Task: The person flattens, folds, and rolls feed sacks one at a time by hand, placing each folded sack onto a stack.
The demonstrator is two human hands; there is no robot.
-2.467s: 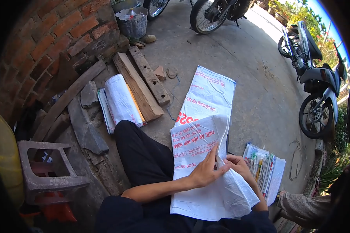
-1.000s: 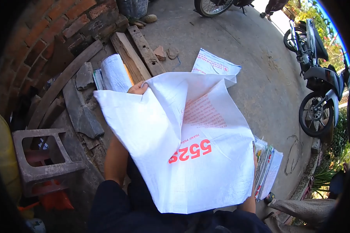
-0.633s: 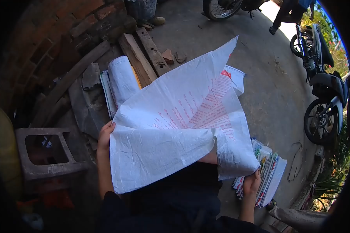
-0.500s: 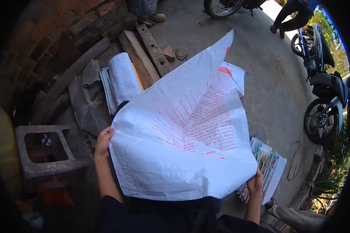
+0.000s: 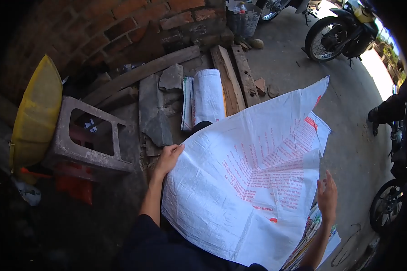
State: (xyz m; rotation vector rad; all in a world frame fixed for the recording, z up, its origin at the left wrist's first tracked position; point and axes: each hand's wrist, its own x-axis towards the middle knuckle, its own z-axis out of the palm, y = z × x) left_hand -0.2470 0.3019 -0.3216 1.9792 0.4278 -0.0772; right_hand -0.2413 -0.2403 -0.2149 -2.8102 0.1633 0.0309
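A large white woven sheet (image 5: 212,194) with red print lies spread over my lap, its far corner sticking up. My left hand (image 5: 168,160) pinches the sheet's left edge. Beside the right edge, my right hand (image 5: 327,194) is raised with its fingers apart, holding nothing. Another white printed piece (image 5: 322,131) shows partly from beneath the far right side of the sheet. A folded stack of printed sacks (image 5: 309,239) lies on the ground at my right, partly hidden by the sheet and my forearm.
A rolled white sack (image 5: 208,95) lies near wooden beams (image 5: 228,81) and stone slabs (image 5: 153,110). At left are a grey plastic stool (image 5: 88,158) and a yellow object (image 5: 36,113) near a brick wall. Motorbikes (image 5: 328,38), a bucket (image 5: 243,20) and a person's dark-clothed legs (image 5: 386,110) are beyond.
The view has turned left. The sheet, earlier folded small, has been opened out and spread. My right hand has let go of its right edge; my left hand still grips it.
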